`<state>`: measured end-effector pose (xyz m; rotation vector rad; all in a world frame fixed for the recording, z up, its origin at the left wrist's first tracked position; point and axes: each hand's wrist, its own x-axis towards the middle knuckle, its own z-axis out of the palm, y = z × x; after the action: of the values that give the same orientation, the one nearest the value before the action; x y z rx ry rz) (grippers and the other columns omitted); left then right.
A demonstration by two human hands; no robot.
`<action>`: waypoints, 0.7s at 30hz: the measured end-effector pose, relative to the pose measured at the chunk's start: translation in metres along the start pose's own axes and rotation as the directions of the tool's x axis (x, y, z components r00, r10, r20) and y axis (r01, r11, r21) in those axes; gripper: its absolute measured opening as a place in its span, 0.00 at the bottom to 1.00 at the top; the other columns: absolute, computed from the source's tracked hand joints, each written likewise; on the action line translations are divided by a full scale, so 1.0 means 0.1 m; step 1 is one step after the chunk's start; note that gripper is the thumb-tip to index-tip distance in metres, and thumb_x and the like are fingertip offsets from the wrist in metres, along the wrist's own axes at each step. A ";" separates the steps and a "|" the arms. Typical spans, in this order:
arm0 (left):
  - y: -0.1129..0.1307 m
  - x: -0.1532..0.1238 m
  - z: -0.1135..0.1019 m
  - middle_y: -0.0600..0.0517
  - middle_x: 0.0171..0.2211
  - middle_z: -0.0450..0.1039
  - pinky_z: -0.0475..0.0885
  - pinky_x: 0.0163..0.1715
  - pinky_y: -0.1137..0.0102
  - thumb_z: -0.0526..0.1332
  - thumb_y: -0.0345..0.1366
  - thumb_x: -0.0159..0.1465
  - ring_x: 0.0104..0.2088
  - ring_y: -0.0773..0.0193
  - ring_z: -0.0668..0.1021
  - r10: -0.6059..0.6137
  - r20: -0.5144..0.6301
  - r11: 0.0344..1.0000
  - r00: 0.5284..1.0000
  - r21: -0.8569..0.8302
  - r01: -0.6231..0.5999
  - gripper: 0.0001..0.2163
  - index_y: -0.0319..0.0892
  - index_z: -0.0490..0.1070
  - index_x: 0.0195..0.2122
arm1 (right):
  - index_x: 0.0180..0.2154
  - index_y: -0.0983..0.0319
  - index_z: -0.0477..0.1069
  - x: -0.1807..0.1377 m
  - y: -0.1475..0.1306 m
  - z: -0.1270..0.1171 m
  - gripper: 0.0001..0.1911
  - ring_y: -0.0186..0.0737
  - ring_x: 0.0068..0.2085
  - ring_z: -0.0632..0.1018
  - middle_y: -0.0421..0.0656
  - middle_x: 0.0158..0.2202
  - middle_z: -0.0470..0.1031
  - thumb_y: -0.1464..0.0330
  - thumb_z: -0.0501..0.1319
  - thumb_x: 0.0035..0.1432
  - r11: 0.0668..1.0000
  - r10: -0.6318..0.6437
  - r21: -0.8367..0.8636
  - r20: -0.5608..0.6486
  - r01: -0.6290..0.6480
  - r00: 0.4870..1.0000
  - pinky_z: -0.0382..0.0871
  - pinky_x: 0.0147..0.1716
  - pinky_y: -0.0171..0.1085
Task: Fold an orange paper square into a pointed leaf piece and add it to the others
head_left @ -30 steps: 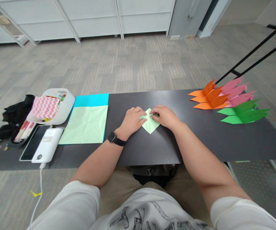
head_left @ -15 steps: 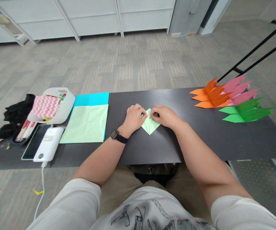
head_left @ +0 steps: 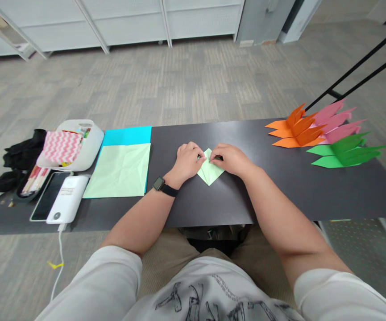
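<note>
A small diamond of folded light green paper [head_left: 209,174] lies on the dark table in front of me, with crease lines running to its near corner. My left hand [head_left: 189,161] pinches its left side between thumb and fingers, and a black watch sits on that wrist. On the opposite side my right hand [head_left: 229,158] pinches the paper near its middle. Both sets of fingertips are close together and cover part of the upper folds.
To the left lie light green sheets [head_left: 121,171] over blue paper [head_left: 129,136], a white power bank [head_left: 66,200], a phone [head_left: 50,198] and a white basket [head_left: 94,145]. Orange [head_left: 295,129], pink [head_left: 336,122] and green [head_left: 345,154] folded paper pieces stand at right.
The fingertips of my right hand have shifted slightly left across the paper, closer to my left hand. The whole view has tilted a little; the other things stay in place.
</note>
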<state>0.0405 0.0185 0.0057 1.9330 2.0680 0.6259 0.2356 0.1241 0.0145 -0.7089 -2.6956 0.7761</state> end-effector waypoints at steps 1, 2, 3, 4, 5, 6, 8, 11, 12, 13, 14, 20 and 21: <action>-0.01 0.00 -0.01 0.47 0.50 0.75 0.66 0.63 0.51 0.67 0.39 0.71 0.53 0.50 0.74 0.007 0.006 1.000 1.000 -0.009 -0.007 0.04 0.47 0.81 0.42 | 0.35 0.56 0.81 0.00 0.00 0.00 0.05 0.43 0.41 0.77 0.42 0.38 0.76 0.73 0.68 0.62 1.000 -0.003 0.001 0.000 0.003 1.000 0.67 0.43 0.40; -0.03 0.01 -0.01 0.48 0.50 0.74 0.65 0.64 0.51 0.68 0.39 0.70 0.53 0.51 0.74 0.012 0.014 1.000 1.000 -0.019 -0.012 0.04 0.48 0.81 0.42 | 0.35 0.56 0.81 0.00 0.00 0.00 0.06 0.43 0.41 0.77 0.42 0.38 0.76 0.73 0.68 0.62 1.000 -0.008 0.003 0.001 0.008 1.000 0.67 0.43 0.40; -0.04 0.01 -0.02 0.48 0.50 0.74 0.65 0.64 0.51 0.68 0.40 0.70 0.53 0.51 0.74 0.016 0.022 0.999 1.000 -0.031 -0.015 0.04 0.48 0.81 0.43 | 0.35 0.56 0.81 0.00 0.01 -0.01 0.06 0.43 0.41 0.77 0.42 0.38 0.77 0.73 0.68 0.62 1.000 -0.012 0.006 0.004 0.012 1.000 0.67 0.43 0.40; -0.05 0.02 -0.03 0.48 0.51 0.74 0.65 0.64 0.52 0.68 0.40 0.70 0.53 0.51 0.74 0.018 0.028 0.999 0.999 -0.042 -0.017 0.04 0.48 0.81 0.43 | 0.35 0.56 0.81 0.00 0.01 -0.01 0.05 0.43 0.41 0.77 0.42 0.38 0.77 0.73 0.69 0.62 1.000 -0.016 0.009 0.010 0.016 1.000 0.67 0.43 0.40; -0.05 0.02 -0.03 0.49 0.51 0.74 0.65 0.65 0.52 0.69 0.40 0.70 0.54 0.52 0.74 0.021 0.034 0.998 0.999 -0.052 -0.019 0.04 0.49 0.81 0.42 | 0.36 0.56 0.82 0.00 0.02 -0.01 0.05 0.43 0.42 0.77 0.42 0.38 0.77 0.72 0.70 0.62 1.000 -0.019 0.013 0.015 0.019 1.000 0.67 0.43 0.40; -0.06 0.03 -0.04 0.49 0.51 0.74 0.64 0.65 0.52 0.69 0.40 0.69 0.54 0.52 0.74 0.023 0.039 0.998 0.999 -0.060 -0.020 0.03 0.49 0.81 0.41 | 0.36 0.56 0.82 0.00 0.02 -0.02 0.04 0.43 0.42 0.77 0.42 0.39 0.77 0.72 0.70 0.62 1.000 -0.022 0.017 0.022 0.022 1.000 0.66 0.43 0.40; -0.06 0.04 -0.05 0.49 0.51 0.74 0.64 0.66 0.52 0.69 0.39 0.69 0.54 0.52 0.74 0.025 0.045 0.997 0.999 -0.074 -0.022 0.03 0.48 0.81 0.39 | 0.37 0.56 0.82 0.00 0.03 -0.03 0.04 0.43 0.42 0.77 0.42 0.39 0.77 0.71 0.71 0.61 0.999 -0.026 0.026 0.033 0.025 0.999 0.66 0.43 0.40; -0.06 0.05 -0.06 0.49 0.51 0.74 0.64 0.65 0.52 0.69 0.38 0.69 0.54 0.53 0.75 0.028 0.048 0.996 0.998 -0.084 -0.024 0.03 0.48 0.81 0.39 | 0.37 0.56 0.82 -0.01 0.03 -0.04 0.04 0.43 0.42 0.77 0.42 0.39 0.77 0.71 0.72 0.60 0.999 -0.031 0.033 0.041 0.030 0.999 0.66 0.43 0.39; -0.05 0.04 -0.06 0.49 0.51 0.74 0.64 0.65 0.52 0.69 0.38 0.69 0.53 0.53 0.75 0.028 0.046 0.996 0.999 -0.083 -0.024 0.03 0.47 0.81 0.38 | 0.37 0.55 0.82 -0.01 0.03 -0.05 0.04 0.43 0.42 0.77 0.42 0.39 0.77 0.71 0.72 0.60 0.999 -0.033 0.032 0.041 0.032 0.999 0.66 0.43 0.39; -0.05 0.04 -0.06 0.49 0.50 0.75 0.65 0.65 0.52 0.69 0.38 0.69 0.53 0.53 0.75 0.027 0.042 0.997 0.999 -0.079 -0.023 0.03 0.47 0.80 0.38 | 0.37 0.55 0.82 -0.01 0.03 -0.05 0.04 0.43 0.42 0.77 0.42 0.39 0.77 0.71 0.72 0.61 0.999 -0.035 0.028 0.041 0.034 0.999 0.66 0.43 0.39; -0.04 0.04 -0.05 0.49 0.50 0.75 0.65 0.65 0.52 0.69 0.38 0.69 0.53 0.53 0.75 0.025 0.038 0.997 0.999 -0.073 -0.022 0.02 0.47 0.80 0.38 | 0.37 0.56 0.82 -0.01 0.02 -0.05 0.04 0.43 0.42 0.77 0.42 0.39 0.77 0.71 0.72 0.61 0.999 -0.036 0.023 0.042 0.035 0.998 0.66 0.43 0.39; 0.00 0.03 -0.03 0.49 0.50 0.75 0.66 0.64 0.52 0.69 0.36 0.68 0.53 0.52 0.75 0.012 0.015 0.999 1.000 -0.051 -0.012 0.02 0.46 0.81 0.38 | 0.38 0.57 0.82 -0.01 -0.01 -0.05 0.03 0.42 0.42 0.77 0.42 0.39 0.77 0.72 0.71 0.61 0.999 -0.035 0.008 0.050 0.035 0.998 0.65 0.43 0.38; 0.00 0.03 -0.02 0.49 0.49 0.75 0.66 0.64 0.52 0.69 0.36 0.68 0.53 0.52 0.75 0.012 0.009 0.999 1.000 -0.052 -0.012 0.02 0.46 0.81 0.37 | 0.38 0.57 0.82 -0.01 -0.01 -0.05 0.04 0.42 0.42 0.77 0.42 0.39 0.77 0.72 0.71 0.61 0.999 -0.033 0.010 0.050 0.033 0.998 0.65 0.43 0.38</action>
<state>0.0392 0.0214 0.0083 1.9173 2.0154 0.6651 0.2382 0.1251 0.0194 -0.6497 -2.7392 0.8074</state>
